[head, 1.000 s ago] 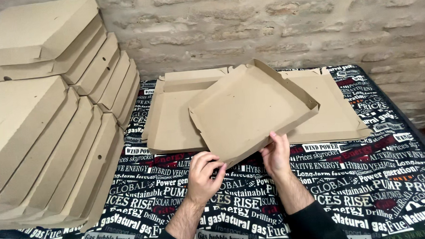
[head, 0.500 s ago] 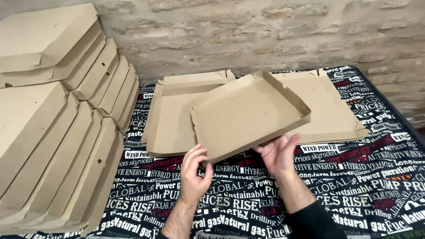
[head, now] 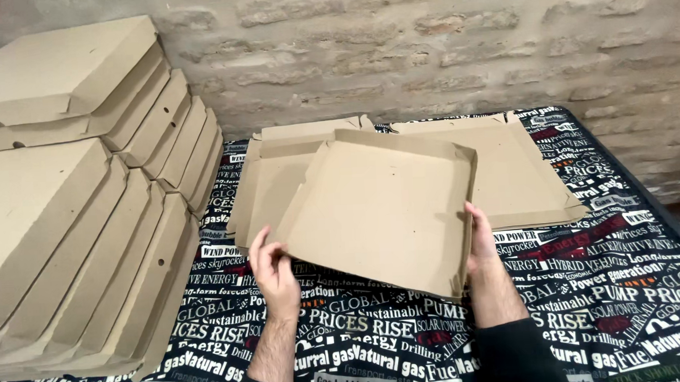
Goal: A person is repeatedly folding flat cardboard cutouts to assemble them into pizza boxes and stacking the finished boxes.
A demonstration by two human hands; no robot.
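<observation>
I hold a brown cardboard box tray [head: 383, 208] with raised side flaps, tilted up off the table in front of me. My left hand [head: 271, 274] grips its lower left corner, fingers curled under the edge. My right hand [head: 480, 246] holds its right side flap, thumb inside. Under and behind the tray lie flat, unfolded cardboard blanks [head: 519, 172] on the table.
Several folded cardboard boxes [head: 74, 218] lean in stacked rows along the left. A cloth with black, white, red and green print [head: 589, 295] covers the table. A rough brick wall [head: 425, 50] runs behind it. The table's right edge drops off at the far right.
The tray has turned and come toward me, lying flatter now. My hands have spread apart from its near edge to its left corner and right side.
</observation>
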